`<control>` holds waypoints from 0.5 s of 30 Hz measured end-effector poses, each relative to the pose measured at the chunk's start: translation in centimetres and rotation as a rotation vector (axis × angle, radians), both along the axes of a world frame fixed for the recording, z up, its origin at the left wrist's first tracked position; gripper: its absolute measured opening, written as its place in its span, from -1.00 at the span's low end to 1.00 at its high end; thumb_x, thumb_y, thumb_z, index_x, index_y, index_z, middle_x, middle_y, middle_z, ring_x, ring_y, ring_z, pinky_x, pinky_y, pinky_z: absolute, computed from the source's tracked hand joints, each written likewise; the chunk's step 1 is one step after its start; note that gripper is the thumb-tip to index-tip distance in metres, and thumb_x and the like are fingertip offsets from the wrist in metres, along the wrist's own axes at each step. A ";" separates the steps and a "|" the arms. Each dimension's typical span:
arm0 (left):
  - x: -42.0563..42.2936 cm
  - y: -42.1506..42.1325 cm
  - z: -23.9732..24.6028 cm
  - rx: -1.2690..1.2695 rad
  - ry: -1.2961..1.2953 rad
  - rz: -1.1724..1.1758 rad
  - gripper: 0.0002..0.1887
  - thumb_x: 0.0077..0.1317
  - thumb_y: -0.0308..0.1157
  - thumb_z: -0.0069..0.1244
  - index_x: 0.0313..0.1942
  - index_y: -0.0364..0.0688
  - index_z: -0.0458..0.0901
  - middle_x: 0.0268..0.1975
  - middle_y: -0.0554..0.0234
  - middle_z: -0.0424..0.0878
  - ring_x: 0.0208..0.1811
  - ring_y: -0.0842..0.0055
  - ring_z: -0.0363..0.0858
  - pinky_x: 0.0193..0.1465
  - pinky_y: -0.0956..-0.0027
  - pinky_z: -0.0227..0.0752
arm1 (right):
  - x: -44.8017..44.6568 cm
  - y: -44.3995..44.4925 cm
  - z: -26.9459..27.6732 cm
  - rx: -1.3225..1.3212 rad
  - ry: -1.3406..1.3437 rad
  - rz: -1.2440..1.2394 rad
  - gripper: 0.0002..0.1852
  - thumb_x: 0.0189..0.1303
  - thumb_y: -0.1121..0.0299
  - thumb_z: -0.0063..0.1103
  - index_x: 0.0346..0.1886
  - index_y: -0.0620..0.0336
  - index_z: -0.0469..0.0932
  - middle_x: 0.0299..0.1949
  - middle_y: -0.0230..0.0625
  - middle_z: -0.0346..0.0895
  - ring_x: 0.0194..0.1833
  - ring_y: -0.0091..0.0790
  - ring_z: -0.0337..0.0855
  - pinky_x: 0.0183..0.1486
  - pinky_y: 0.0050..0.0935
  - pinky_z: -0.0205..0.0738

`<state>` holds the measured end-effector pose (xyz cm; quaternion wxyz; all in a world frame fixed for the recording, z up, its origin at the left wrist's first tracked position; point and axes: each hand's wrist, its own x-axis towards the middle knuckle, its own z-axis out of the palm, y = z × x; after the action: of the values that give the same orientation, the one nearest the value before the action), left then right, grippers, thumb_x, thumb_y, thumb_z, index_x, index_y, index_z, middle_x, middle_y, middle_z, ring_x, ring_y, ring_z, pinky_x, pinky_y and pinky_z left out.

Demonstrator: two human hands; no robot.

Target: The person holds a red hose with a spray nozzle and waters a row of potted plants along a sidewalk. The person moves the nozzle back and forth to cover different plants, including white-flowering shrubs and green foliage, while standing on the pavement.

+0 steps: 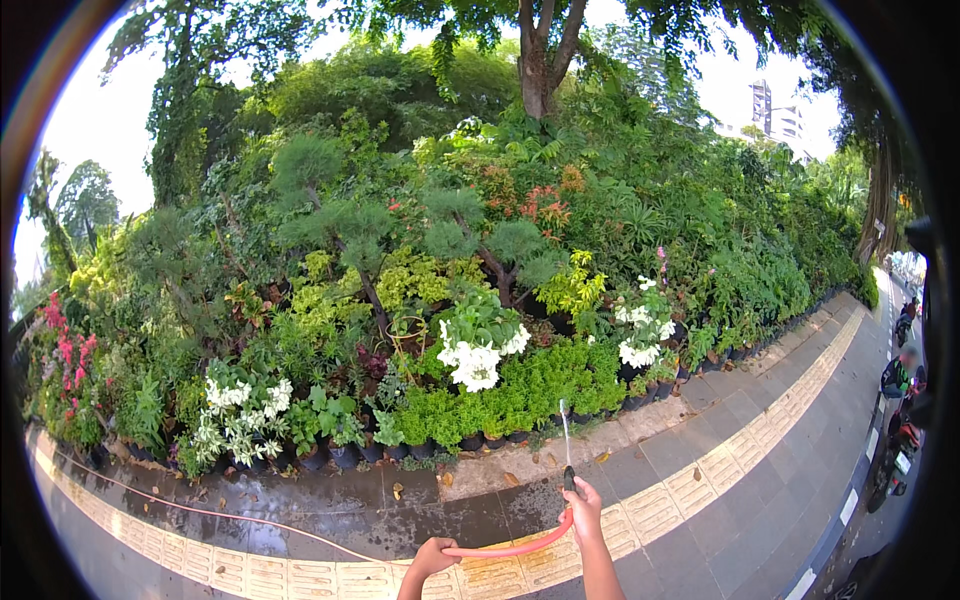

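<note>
My right hand [584,511] grips a dark hose nozzle [569,480] at the end of a pink-red garden hose [517,549]. A jet of water [565,431] leaves the nozzle toward low bright-green bedding plants [517,384] in dark pots. Farther back along the hose, my left hand [433,556] is closed around it. White-flowered shrubs [474,361] stand among the greenery, one just left of the jet and another [639,334] to its right. Behind my left hand the hose trails away leftward over the pavement.
Yellow tactile paving [487,574] curves along the grey sidewalk [757,517]. Wet tiles [262,525] shine at left. Several potted plants [345,454] line the bed's edge below cloud-pruned trees [367,289]. At far right, a person [895,375] and a motorcycle [889,465] are on the road past the kerb [849,507].
</note>
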<state>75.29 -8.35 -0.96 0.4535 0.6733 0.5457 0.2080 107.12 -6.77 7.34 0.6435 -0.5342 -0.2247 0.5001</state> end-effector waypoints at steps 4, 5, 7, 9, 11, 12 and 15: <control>0.0 0.0 -0.3 0.004 -0.009 -0.003 -0.82 -0.05 -0.29 0.16 -0.52 -0.20 0.60 -0.61 0.19 0.55 -0.55 0.47 0.50 -0.36 0.38 0.40 | 0.0 0.1 0.6 0.067 -0.014 0.007 -0.45 0.20 0.61 0.10 0.29 0.36 0.27 -0.24 -0.17 0.56 -0.70 -0.47 0.43 -0.71 -0.46 0.37; 0.1 0.1 -0.4 -0.008 -0.003 -0.003 -0.82 -0.04 -0.29 0.16 -0.52 -0.20 0.60 -0.61 0.19 0.54 -0.56 0.47 0.50 -0.36 0.38 0.40 | 0.0 0.1 0.6 0.081 -0.025 0.011 -0.44 0.21 0.61 0.08 0.31 0.35 0.26 -0.21 -0.13 0.57 -0.70 -0.46 0.44 -0.71 -0.46 0.37; 0.1 0.1 -0.4 -0.002 -0.014 -0.003 -0.82 -0.04 -0.29 0.16 -0.52 -0.20 0.59 -0.61 0.19 0.54 -0.56 0.47 0.49 -0.36 0.38 0.39 | 0.1 0.1 0.5 0.085 -0.022 -0.008 -0.45 0.21 0.61 0.08 0.30 0.35 0.26 -0.22 -0.14 0.57 -0.70 -0.46 0.43 -0.71 -0.46 0.37; 0.2 0.1 -0.4 -0.003 -0.014 0.000 -0.82 -0.04 -0.29 0.16 -0.52 -0.20 0.59 -0.61 0.18 0.54 -0.56 0.47 0.48 -0.36 0.38 0.39 | 0.2 0.1 0.4 0.077 -0.024 -0.008 -0.45 0.21 0.62 0.08 0.30 0.35 0.26 -0.23 -0.15 0.57 -0.71 -0.46 0.43 -0.71 -0.46 0.37; 0.3 0.1 -0.3 -0.014 -0.007 0.006 -0.82 -0.04 -0.30 0.16 -0.52 -0.20 0.59 -0.61 0.19 0.54 -0.56 0.48 0.48 -0.36 0.38 0.39 | 0.3 0.0 0.2 0.057 -0.031 0.012 -0.45 0.21 0.62 0.07 0.30 0.35 0.26 -0.23 -0.17 0.56 -0.71 -0.46 0.42 -0.71 -0.46 0.37; 0.3 0.1 -0.2 0.002 -0.007 0.003 -0.82 -0.04 -0.29 0.16 -0.51 -0.20 0.60 -0.61 0.19 0.54 -0.56 0.48 0.49 -0.36 0.38 0.40 | 0.3 0.0 0.2 0.065 -0.025 0.004 -0.45 0.21 0.62 0.07 0.30 0.35 0.26 -0.24 -0.17 0.56 -0.71 -0.46 0.42 -0.71 -0.46 0.37; 0.4 -0.1 0.0 0.004 0.010 0.000 -0.82 -0.04 -0.29 0.16 -0.50 -0.19 0.61 -0.60 0.20 0.55 -0.55 0.47 0.50 -0.34 0.38 0.40 | 0.4 0.0 0.2 0.086 -0.014 -0.040 -0.45 0.20 0.62 0.08 0.30 0.35 0.26 -0.26 -0.18 0.56 -0.72 -0.46 0.42 -0.70 -0.46 0.37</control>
<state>75.67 -8.40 -0.93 0.4494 0.6751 0.5477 0.2056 107.53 -6.78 7.57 0.6740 -0.5142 -0.2398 0.4731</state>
